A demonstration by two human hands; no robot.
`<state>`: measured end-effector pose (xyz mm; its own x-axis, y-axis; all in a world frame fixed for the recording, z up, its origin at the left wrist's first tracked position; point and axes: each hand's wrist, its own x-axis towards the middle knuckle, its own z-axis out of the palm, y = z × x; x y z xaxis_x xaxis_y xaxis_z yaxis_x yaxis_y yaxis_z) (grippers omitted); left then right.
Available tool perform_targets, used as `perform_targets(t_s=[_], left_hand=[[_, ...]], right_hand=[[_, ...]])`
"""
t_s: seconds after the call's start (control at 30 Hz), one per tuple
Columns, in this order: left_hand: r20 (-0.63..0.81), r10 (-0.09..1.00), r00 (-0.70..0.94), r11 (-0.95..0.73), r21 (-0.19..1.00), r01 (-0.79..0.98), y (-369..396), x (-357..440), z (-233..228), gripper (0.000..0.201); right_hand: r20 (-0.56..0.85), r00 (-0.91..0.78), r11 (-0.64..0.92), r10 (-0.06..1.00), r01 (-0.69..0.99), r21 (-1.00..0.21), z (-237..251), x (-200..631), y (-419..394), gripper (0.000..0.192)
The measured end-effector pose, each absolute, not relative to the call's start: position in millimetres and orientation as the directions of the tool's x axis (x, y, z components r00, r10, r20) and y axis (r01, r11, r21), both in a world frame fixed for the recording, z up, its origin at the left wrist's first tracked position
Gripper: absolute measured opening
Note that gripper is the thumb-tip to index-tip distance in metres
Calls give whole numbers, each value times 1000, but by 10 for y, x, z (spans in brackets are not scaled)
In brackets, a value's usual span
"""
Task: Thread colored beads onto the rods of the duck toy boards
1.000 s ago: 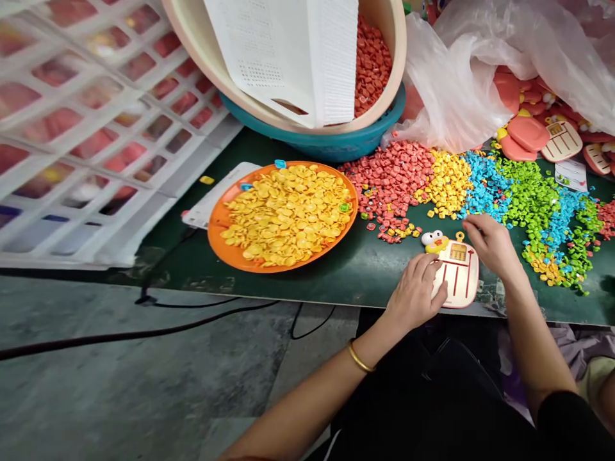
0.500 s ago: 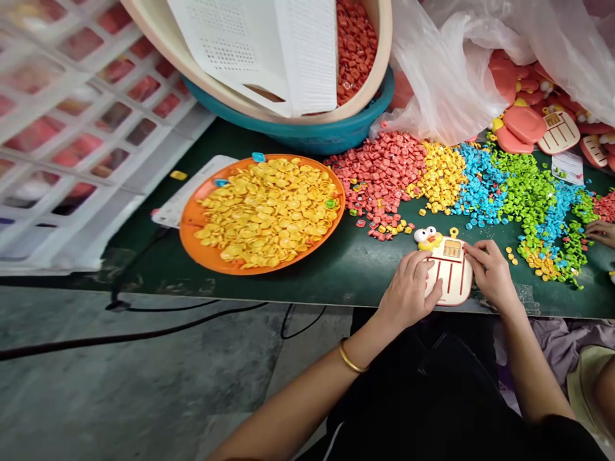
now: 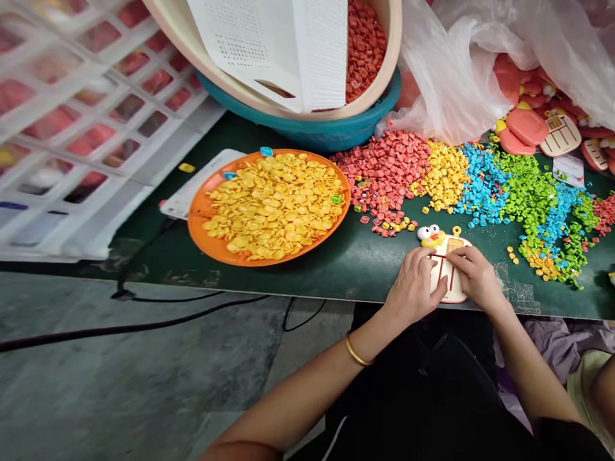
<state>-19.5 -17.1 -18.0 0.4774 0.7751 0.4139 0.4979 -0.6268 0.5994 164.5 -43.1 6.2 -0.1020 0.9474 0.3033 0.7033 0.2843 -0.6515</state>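
Cream plastic forms the toy board (image 3: 445, 274), which lies at the near edge of the tabletop (image 3: 369, 272), right of the orange plate (image 3: 198, 218). A duck head (image 3: 432, 237) already sits at its far left corner; the red-lined slots left uncovered look bare, so the board seems only part finished. Loose red pieces (image 3: 394, 169) and green pieces (image 3: 528, 192) lie heaped beyond it. The fingers of the left hand (image 3: 408, 285) bend over its left side, those of the right hand (image 3: 478, 275) over its right; whether either pinches a piece, I cannot tell. Print on the white slip (image 3: 569, 170), far right, is too small to read; no brand is legible.
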Motion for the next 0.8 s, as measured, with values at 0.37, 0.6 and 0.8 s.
perform_targets(t_s=[0.37, 0.6, 0.8], left_hand=[[255, 748, 613, -639, 528, 559, -166, -191, -81, 38], [401, 766, 502, -636, 584, 504, -169, -207, -117, 44], [401, 787, 468, -611, 605, 510, -147, -201, -134, 39]], right_hand=[[-105, -381, 344, 918, 901, -264, 355, 921, 921, 17], [126, -64, 134, 990, 702, -700, 424, 1561, 576, 8], [-11, 301, -180, 954, 541, -821, 189, 1930, -104, 14]])
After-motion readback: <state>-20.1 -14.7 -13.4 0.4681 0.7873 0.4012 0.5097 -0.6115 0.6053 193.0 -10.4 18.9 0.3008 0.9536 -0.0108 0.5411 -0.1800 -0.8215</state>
